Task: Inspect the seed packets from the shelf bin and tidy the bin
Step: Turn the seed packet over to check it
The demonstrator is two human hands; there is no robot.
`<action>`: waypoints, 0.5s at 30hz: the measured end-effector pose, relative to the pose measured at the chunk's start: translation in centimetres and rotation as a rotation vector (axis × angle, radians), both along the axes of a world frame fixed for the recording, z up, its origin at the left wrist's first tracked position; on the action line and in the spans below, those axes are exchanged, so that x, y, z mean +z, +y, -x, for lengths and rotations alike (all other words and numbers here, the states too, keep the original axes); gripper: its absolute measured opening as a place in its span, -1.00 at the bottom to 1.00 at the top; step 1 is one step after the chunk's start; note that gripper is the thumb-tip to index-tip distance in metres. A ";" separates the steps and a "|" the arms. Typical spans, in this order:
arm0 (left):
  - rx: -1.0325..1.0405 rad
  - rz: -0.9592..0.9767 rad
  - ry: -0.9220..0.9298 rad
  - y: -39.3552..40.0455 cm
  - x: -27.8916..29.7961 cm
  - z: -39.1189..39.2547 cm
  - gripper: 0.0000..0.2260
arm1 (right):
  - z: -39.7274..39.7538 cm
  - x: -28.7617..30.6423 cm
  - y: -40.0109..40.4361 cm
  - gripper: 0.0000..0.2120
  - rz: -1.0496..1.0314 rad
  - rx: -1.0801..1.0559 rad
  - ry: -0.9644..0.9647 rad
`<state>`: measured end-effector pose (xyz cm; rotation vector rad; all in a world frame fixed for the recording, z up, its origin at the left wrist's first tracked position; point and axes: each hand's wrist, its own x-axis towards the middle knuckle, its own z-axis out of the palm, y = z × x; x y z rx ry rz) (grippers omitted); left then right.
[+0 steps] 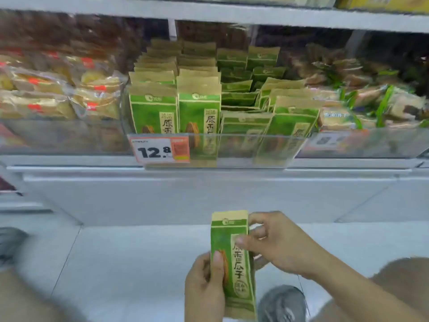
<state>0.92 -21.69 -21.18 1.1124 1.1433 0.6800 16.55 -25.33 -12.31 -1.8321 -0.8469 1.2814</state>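
I hold one green and tan seed packet (234,266) upright in front of me, below the shelf. My left hand (204,287) grips its lower left edge, thumb on the front. My right hand (276,242) pinches its upper right edge, thumb across the printed face. On the shelf above, the clear bin (232,147) holds several matching packets: two neat upright rows (176,108) at its left, and leaning, tumbled packets (278,117) at its right.
A price tag reading 12.8 (160,151) hangs on the bin's front. Clear-wrapped snack packs (60,96) fill the bin to the left, and green-trimmed packs (362,101) the bin to the right. Below are the white shelf base, the tiled floor and my shoe (283,303).
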 end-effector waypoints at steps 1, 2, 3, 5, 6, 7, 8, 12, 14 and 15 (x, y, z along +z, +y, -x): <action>0.015 -0.002 0.021 -0.6 -0.5 0.1 -0.84 | 0.2 -0.5 0.0 -0.90 0.025 0.011 -0.041; 0.020 -0.012 0.047 -0.9 -0.4 0.2 -0.84 | 0.4 -0.8 0.1 -0.91 0.042 0.025 -0.072; 0.012 -0.041 0.054 -1.0 -0.4 0.1 -0.74 | 0.6 -1.0 0.2 -0.91 0.045 0.041 -0.094; -0.055 -0.089 0.030 -0.9 0.6 0.0 -0.61 | 1.1 -1.2 0.4 -0.92 0.005 0.059 -0.123; -0.097 -0.089 0.003 -0.8 1.4 -0.1 -0.58 | 1.4 -1.3 0.4 -0.93 -0.032 0.058 -0.127; -0.124 -0.069 -0.047 -0.8 2.2 -0.2 -0.56 | 1.7 -1.2 0.5 -0.91 -0.068 0.052 -0.118; -0.147 -0.042 -0.102 -0.7 2.8 -0.2 -0.55 | 1.9 -1.2 0.5 -0.87 -0.097 0.045 -0.099; -0.186 -0.022 -0.163 -0.5 2.6 0.0 -0.57 | 2.3 -1.2 0.7 -0.84 -0.144 0.018 -0.095; -0.190 -0.009 -0.161 -0.6 2.3 0.0 -0.59 | 2.3 -1.3 0.6 -0.76 -0.156 0.008 -0.079; -0.195 -0.019 -0.162 -0.6 2.3 0.1 -0.60 | 2.3 -1.2 0.5 -0.71 -0.160 0.011 -0.067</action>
